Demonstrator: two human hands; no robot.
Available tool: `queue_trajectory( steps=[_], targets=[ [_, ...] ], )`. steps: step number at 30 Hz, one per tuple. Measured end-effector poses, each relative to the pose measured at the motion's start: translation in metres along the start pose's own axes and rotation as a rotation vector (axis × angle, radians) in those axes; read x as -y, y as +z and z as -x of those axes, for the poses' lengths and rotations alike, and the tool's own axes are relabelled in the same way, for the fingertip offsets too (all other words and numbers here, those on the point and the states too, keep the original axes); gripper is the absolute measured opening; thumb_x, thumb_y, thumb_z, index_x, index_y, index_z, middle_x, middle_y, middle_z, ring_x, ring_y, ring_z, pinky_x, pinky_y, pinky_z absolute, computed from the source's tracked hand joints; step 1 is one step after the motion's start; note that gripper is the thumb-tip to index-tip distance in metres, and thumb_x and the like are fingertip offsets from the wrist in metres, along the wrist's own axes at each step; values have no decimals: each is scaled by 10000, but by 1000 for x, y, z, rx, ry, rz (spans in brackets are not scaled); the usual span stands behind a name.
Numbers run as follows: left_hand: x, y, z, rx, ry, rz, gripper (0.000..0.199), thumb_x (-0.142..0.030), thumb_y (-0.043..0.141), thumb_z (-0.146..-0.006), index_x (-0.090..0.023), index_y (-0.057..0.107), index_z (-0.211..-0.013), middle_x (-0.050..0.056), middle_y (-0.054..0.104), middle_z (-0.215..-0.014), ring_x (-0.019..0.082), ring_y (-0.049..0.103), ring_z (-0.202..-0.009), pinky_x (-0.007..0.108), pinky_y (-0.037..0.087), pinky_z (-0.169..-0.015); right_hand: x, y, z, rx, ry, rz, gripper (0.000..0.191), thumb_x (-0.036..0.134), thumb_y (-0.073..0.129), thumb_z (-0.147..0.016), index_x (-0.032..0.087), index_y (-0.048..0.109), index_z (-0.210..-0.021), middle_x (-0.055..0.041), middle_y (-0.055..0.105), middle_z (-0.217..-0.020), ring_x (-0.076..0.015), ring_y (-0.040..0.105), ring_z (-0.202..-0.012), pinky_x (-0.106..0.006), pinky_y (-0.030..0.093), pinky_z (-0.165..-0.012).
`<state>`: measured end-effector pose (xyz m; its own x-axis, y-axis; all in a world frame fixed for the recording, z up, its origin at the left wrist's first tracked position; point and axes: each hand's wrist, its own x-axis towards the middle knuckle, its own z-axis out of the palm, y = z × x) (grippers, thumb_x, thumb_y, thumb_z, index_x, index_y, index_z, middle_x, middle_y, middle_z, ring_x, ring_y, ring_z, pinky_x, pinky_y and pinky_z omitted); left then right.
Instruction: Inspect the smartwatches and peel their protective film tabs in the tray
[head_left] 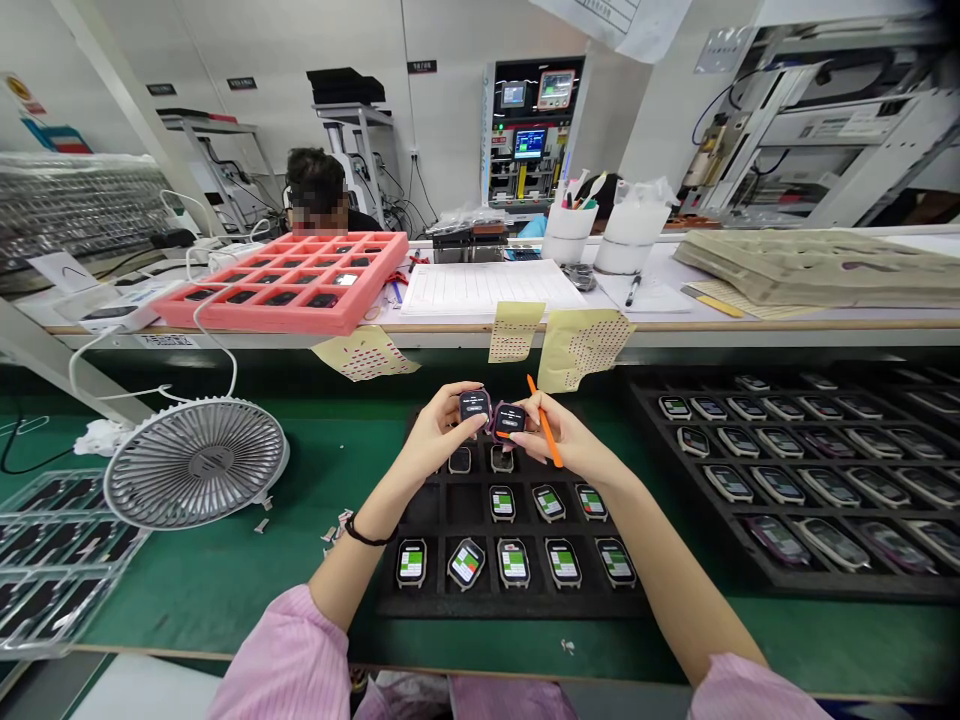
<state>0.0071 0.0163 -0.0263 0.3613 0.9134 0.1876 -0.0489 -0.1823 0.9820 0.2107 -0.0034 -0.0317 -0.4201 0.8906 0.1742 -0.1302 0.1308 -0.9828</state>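
Observation:
Both hands are raised over the black foam tray [457,505], close together. My left hand [442,430] is closed on a dark watch [475,406] whose lit screen shows small white text. Beside it, my right hand [559,432] pinches a second watch [510,420] with a similar lit screen, and also holds an orange pen-like stick [546,422] that slants between its fingers. The two watches are side by side and look to be touching. Below, the tray holds several watches with green and white screens, such as one at the front left [411,563].
A white fan [196,463] stands left on the green bench [300,560]. Right lies a larger black tray of watches [750,570]. A shelf edge [450,335] crosses ahead, bearing a pink foam tray [337,318]. Clear trays [75,540] lie far left. A person [319,190] is behind.

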Motion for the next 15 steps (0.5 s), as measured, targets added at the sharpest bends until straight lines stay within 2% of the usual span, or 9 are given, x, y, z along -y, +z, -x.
queue_trajectory(
  steps=[3,8,15],
  targets=[
    [-3,2,1,-8,-2,4,455,-353,680,-774,-177,530,-1165,72,627,-1014,112,566,-760,185,450,-595,0,0,0,1,-6,5,375,319,707,-798,232,343,-778,-1,547,-992,-114,607,-723,-225,460,-529],
    [-12,5,4,-50,-58,16,400,-406,614,-825,-181,562,-1151,51,606,-930,70,493,-612,160,320,-440,2,2,-1,2,5,-5,421,349,734,-763,228,331,-754,-1,537,-988,-137,636,-745,-224,452,-505],
    [-11,4,4,-42,-37,23,382,-393,619,-823,-176,575,-1134,42,595,-898,60,455,-572,163,309,-432,1,3,-1,-46,18,-11,391,377,702,-790,224,346,-743,10,544,-922,-65,511,-541,-221,394,-440]
  ],
)
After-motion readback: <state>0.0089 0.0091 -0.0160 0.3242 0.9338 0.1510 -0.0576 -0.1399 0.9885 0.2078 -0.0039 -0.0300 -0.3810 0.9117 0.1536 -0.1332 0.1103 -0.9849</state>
